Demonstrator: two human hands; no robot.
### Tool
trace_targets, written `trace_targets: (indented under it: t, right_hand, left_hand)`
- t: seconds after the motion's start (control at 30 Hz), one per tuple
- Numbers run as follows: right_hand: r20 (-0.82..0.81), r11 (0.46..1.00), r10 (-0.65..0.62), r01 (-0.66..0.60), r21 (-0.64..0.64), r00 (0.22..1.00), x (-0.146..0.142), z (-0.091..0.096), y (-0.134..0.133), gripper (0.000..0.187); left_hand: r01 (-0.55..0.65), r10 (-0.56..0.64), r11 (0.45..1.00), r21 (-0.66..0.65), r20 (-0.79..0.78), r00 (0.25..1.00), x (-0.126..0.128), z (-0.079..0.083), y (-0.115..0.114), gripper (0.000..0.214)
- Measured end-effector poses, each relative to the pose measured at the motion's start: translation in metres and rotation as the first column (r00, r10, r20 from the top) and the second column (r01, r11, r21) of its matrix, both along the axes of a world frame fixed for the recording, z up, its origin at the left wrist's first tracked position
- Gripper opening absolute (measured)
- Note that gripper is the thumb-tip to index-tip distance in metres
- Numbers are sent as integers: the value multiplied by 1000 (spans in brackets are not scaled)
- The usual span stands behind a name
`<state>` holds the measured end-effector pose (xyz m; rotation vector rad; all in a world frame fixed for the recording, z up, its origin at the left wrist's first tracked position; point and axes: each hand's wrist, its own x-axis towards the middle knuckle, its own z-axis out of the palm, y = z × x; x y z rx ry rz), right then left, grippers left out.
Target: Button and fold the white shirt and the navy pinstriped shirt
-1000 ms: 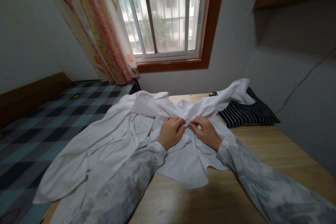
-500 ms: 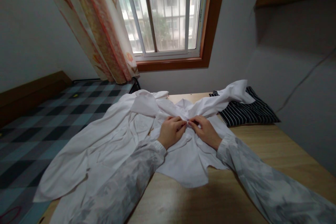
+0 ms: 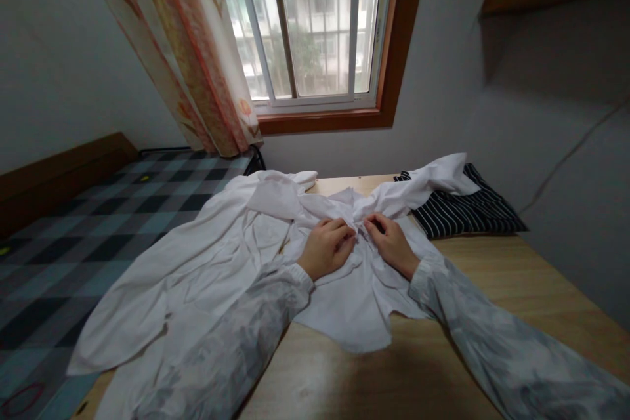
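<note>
A white shirt (image 3: 207,269) lies spread over the wooden table (image 3: 492,289), with one sleeve draped to the right over a striped garment. My left hand (image 3: 325,248) and my right hand (image 3: 391,243) rest side by side on the shirt's front near the collar. Both pinch the white cloth at the middle seam, fingertips almost touching. Grey patterned sleeves cover both of my arms.
A dark garment with thin white stripes (image 3: 462,210) lies at the table's far right. To the left stands a bed with a blue checked cover (image 3: 73,236). Behind the table are a window (image 3: 315,26) and a floral curtain (image 3: 191,59).
Both hands have slid slightly farther up the shirt front toward the collar, still pinching the cloth. The shirt has shifted little.
</note>
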<state>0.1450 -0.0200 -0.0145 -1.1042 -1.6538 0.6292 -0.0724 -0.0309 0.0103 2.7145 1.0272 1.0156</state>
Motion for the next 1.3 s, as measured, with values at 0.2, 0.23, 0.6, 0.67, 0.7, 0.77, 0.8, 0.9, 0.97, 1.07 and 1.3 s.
trace_targets:
  t: [0.2, 0.23, 0.6, 0.67, 0.7, 0.77, 0.8, 0.9, 0.97, 1.07, 1.3]
  right_hand:
    - [147, 990, -11, -10, 140, 989, 3, 9, -10, 23]
    - [192, 986, -8, -25, 166, 981, 3, 9, -11, 21]
    - [611, 934, -169, -74, 351, 773, 1, 11, -16, 12]
    - [611, 920, -199, -69, 386, 766, 1, 16, -18, 6]
    - [596, 911, -207, -70, 407, 776, 2, 19, -19, 5]
    - [555, 895, -189, -91, 438, 810, 2, 23, -21, 8]
    - [539, 890, -167, -108, 442, 826, 3, 23, -22, 9]
    - [515, 900, -137, -111, 422, 846, 5, 21, -21, 8]
    - [502, 910, -143, -87, 406, 853, 5, 17, -19, 11]
    - [493, 918, -98, -113, 381, 864, 5, 14, -15, 20]
    - [507, 931, -84, -114, 347, 858, 14, 16, -6, 33]
  left_hand:
    - [-167, 167, 986, -9, 45, 985, -1, 3, 1, 7]
    - [-183, 183, 983, -6, 42, 982, -1, 3, 1, 7]
    - [-234, 236, 972, -30, 112, 965, 1, -1, 2, 8]
    - [-237, 239, 971, -31, 117, 964, 1, -2, 2, 8]
    - [-236, 237, 971, -27, 111, 965, 1, -2, 2, 8]
    - [-231, 231, 973, -13, 94, 968, 0, -2, 2, 6]
    - [-229, 229, 973, -7, 88, 969, 0, -2, 2, 6]
    - [-232, 231, 973, 0, 92, 969, 0, -1, 1, 5]
    - [-240, 238, 971, 1, 104, 966, -1, -1, 1, 6]
    - [-246, 244, 969, 5, 137, 960, 0, -2, 1, 7]
    - [-281, 275, 960, -4, 213, 937, 0, 0, 1, 14]
